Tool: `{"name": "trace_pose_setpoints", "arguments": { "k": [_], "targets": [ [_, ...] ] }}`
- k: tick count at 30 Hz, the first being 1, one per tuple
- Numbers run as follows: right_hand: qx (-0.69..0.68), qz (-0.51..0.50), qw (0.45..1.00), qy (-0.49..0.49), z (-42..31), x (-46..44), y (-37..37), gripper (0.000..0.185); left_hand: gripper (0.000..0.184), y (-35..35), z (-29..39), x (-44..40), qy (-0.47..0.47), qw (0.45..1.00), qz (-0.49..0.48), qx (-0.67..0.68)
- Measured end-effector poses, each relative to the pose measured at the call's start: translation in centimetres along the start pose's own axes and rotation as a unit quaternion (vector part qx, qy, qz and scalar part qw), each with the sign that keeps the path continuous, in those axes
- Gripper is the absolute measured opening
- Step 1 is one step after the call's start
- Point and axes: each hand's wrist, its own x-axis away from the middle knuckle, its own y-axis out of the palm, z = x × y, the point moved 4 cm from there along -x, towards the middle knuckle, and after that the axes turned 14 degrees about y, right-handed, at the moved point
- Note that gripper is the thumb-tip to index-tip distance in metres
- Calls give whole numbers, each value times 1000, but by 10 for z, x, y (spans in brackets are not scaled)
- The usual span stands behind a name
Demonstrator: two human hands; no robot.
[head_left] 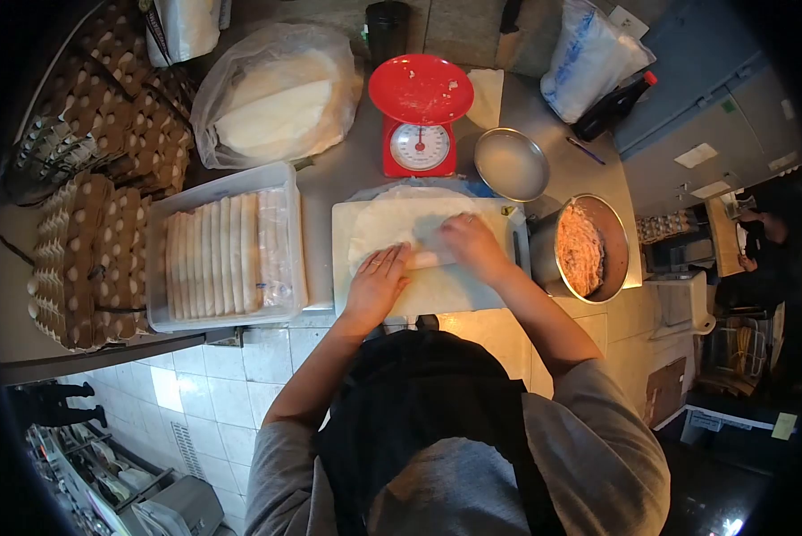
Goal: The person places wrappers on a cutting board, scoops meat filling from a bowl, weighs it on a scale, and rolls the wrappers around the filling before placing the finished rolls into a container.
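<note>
One steel pot [614, 241] (one scale [419, 147])

No wording or number legible from here. Dial of the red scale [421, 146], toward the counter's far edge: ring of printed marks, figures too small to read. Plastic bag [588, 61] at the counter's far right corner: blue lettering, illegible (creases don't help). Yellow sticker [508, 211] at the cutting board's far right corner: dark mark, unclear.

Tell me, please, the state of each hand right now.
Left hand: open, fingers on the roll.
Right hand: curled over the wrapper; grip cannot be told.
</note>
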Motion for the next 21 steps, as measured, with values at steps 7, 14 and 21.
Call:
{"name": "trace_pose_setpoints", "arguments": {
  "k": [7, 14, 21],
  "targets": [
    [5, -73, 997, 2, -30, 17, 21, 31, 44, -1, 1, -8, -23, 999, 35, -8],
    [9, -72, 997, 6, -26, 29, 31, 27, 36, -4, 1, -7, -9, 1000, 5, -14],
    [-13, 53, 998, -15, -22, 37, 51, 16, 40, 0, -5, -1, 20, 999, -38, 23]
  ]
}}
